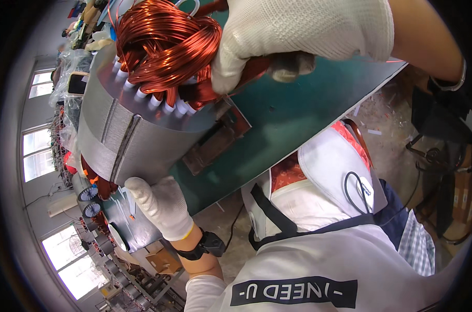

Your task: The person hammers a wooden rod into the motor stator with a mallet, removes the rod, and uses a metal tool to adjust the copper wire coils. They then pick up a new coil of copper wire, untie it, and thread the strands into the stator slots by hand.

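A grey cylindrical motor stator [137, 132] lies tilted on a green table [298, 114]. Thick bundles of copper winding wire [163, 49] bulge from its upper end, with white insulation sleeves around the slots. My left hand [160, 205], in a white knit glove, holds the stator's lower edge. My right hand [293, 34], also gloved, presses on the copper winding at the top right, fingers closed over the wire and a reddish tool handle partly hidden beneath the glove.
A rusty metal plate [217, 138] lies under the stator. More stators and wound parts [93, 200] line the bench at the left. Windows [38, 151] run along the left wall. The floor [397, 125] is littered with scraps.
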Tool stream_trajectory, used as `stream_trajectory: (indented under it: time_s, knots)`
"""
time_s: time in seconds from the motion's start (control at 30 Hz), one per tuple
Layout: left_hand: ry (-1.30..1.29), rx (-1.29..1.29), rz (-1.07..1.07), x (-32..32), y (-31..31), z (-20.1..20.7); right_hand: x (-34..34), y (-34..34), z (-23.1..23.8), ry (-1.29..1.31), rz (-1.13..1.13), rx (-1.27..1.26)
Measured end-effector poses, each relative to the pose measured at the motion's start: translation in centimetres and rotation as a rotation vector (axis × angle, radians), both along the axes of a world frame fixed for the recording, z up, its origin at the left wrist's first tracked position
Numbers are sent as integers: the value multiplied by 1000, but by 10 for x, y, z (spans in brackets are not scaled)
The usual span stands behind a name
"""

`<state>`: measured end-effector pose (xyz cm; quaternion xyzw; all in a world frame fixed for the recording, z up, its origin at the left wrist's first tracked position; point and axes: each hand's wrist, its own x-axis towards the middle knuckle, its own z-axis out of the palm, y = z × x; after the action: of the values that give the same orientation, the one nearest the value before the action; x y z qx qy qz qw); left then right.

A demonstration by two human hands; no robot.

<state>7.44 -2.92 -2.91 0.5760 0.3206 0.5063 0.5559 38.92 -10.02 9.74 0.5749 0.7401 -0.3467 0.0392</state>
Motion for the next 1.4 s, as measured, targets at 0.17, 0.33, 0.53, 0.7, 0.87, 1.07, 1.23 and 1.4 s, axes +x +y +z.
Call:
stream_trajectory:
  time_s: [0.17, 0.33, 0.53, 0.7, 0.87, 1.07, 1.23, 1.4]
  knots:
    - [861, 1197, 66, -34, 22, -19, -1, -1, -20, 525, -444, -243]
    - [889, 1347, 118, -28, 16, -28, 7, 8, -69, 1128, -707, -798]
    - [366, 523, 188, 3, -3, -30, 13, 9, -45, 849, -113, -324]
    - [552, 573, 376, 32, -13, -8, 21, 10, -43, 632, 440, 292]
    - [498, 460, 430, 6, -21, -27, 4, 18, -31, 924, -266, -598]
    - [1058, 1513, 526, -35, 2, -34, -21, 2, -51, 1044, -484, -242]
    - [1406, 466, 651, -34, -25, 16, -9, 7, -49, 1155, -578, -497]
    - [723, 760, 646, 14, -45, 96, -8, 21, -43, 1240, -530, -701]
